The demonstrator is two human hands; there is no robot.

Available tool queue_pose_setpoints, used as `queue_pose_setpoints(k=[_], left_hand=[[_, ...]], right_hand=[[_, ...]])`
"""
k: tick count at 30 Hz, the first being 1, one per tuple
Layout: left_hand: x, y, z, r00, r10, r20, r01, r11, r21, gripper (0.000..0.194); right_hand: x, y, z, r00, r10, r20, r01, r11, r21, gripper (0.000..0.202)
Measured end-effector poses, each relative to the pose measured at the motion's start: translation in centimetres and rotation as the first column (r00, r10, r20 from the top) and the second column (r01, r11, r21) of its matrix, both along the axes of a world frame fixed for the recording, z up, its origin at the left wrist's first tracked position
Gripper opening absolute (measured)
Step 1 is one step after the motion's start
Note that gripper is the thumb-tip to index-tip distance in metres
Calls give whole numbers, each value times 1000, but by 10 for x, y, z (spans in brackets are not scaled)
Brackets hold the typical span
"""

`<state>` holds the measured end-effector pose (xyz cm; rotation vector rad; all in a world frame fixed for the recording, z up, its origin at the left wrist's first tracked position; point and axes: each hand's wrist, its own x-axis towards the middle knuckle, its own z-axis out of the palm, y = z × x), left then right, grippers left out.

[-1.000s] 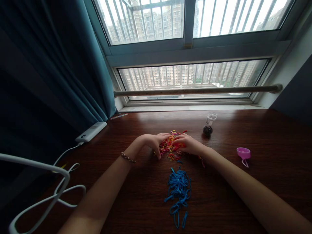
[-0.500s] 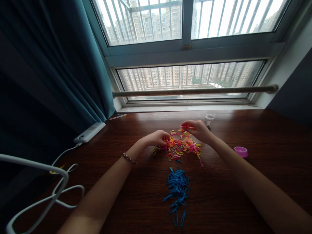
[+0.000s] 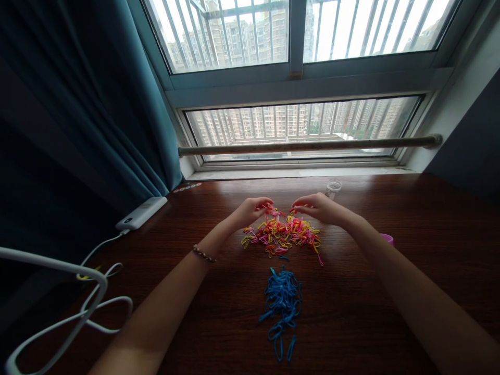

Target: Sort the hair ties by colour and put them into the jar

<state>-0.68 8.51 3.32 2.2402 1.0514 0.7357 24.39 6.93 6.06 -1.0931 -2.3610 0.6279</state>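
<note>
A loose pile of red, pink and yellow rubber bands point(image 3: 289, 233) lies on the brown table. At its upper left edge is my left hand point(image 3: 253, 210), fingertips pinched on some pinkish-red bands. My right hand point(image 3: 322, 208) hovers at the pile's upper right, its fingers closed around a few red and yellow bands. Nearer to me, a separate heap of blue rubber bands point(image 3: 283, 294) trails down into single loops. One small blue band point(image 3: 284, 258) sits between the two heaps.
Behind my right hand stands a clear jar point(image 3: 333, 187). A pink lid point(image 3: 386, 239) is partly hidden by my right forearm. A white power bank point(image 3: 142, 213) and a looped white cable point(image 3: 102, 294) are at left, beside the blue curtain point(image 3: 156, 130). A window is beyond.
My left hand has moved up and away from the pile's middle to its upper edge. My right hand has come slightly down, and its forearm now covers part of the pink lid.
</note>
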Motion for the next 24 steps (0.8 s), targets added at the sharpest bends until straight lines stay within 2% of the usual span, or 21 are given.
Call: queue_pose_setpoints(k=[2,5,8,11,14,17,24], left_hand=[[-1,1,2,1000,15,19,-15,1000,-8,31],[-6,2,6,998,54,-43,-53,999,12,31],[-17,4,8,970,105,-219,-112,993,-22,33],[-29,6,6,888,116,-444,-189,974,-123,46],[-36,7,2,830,64,-554,-218,952,-216,56],[-33,5,0,830,4,-558,-201,935,-292,53],[-17,-4,2,878,-62,-475,-121,931,-344,11]], right_hand=[[1,-1,-4,998,27,65,-22,997,-76,29],[0,-5,-12,976,91,196,-63,988,-141,55],[-5,-9,-20,928,103,358,-40,983,-178,73],[-10,-10,-26,899,76,430,-8,987,-159,64],[-12,-6,-31,913,98,397,-68,994,-90,38],[-11,-1,-32,933,98,347,-87,995,-47,24],[-13,0,-22,999,-40,22,39,998,47,18]])
